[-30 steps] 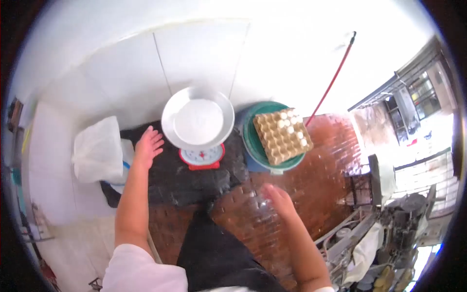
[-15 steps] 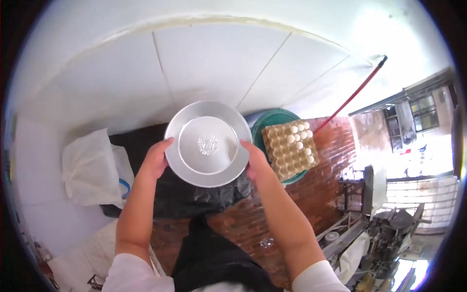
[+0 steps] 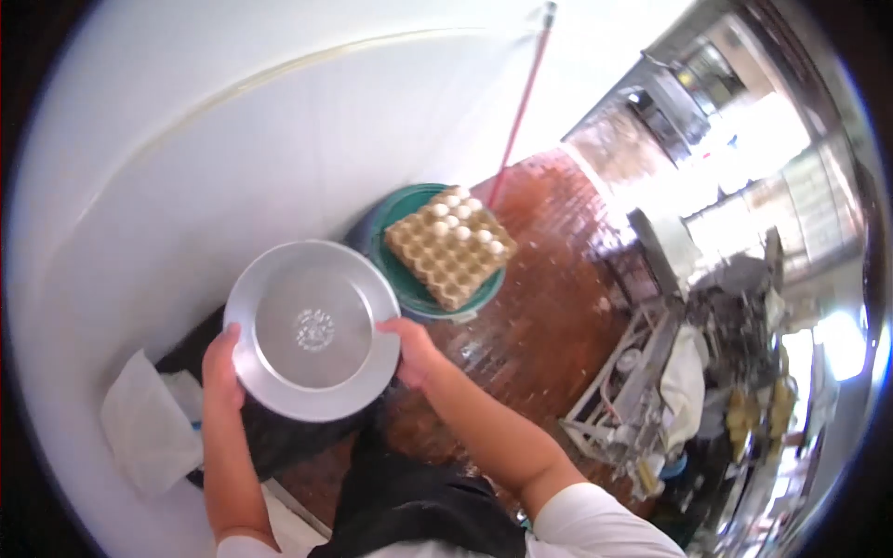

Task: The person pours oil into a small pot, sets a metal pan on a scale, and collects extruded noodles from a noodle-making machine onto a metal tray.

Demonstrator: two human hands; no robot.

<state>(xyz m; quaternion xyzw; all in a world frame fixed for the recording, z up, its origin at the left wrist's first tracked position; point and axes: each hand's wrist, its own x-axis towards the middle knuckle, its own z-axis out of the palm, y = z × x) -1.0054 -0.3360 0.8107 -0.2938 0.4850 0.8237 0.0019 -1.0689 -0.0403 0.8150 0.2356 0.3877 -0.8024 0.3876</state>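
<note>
A round silver metal basin (image 3: 312,330) with a wide sloping rim and a stamped pattern at its centre is held out in front of me. My left hand (image 3: 223,367) grips its left rim, thumb on the inner side. On the opposite side my right hand (image 3: 411,352) clasps the rim in the same way, its fingers hidden beneath. Just beyond the basin, a cardboard egg tray (image 3: 453,249) lies over a green tub (image 3: 395,251). Several white eggs (image 3: 463,232) sit in the tray's far part; other cups hold none.
A white sack (image 3: 149,423) rests at the left by dark plastic sheeting. A red pole (image 3: 523,102) leans against the white wall (image 3: 233,167). Wet red brick floor (image 3: 549,270) stretches right toward piled clutter with a white cloth (image 3: 686,381).
My view has turned to the right, so the tub, egg tray and pole appear farther left. The basin stays in both hands and now sits lower and farther left in view.
</note>
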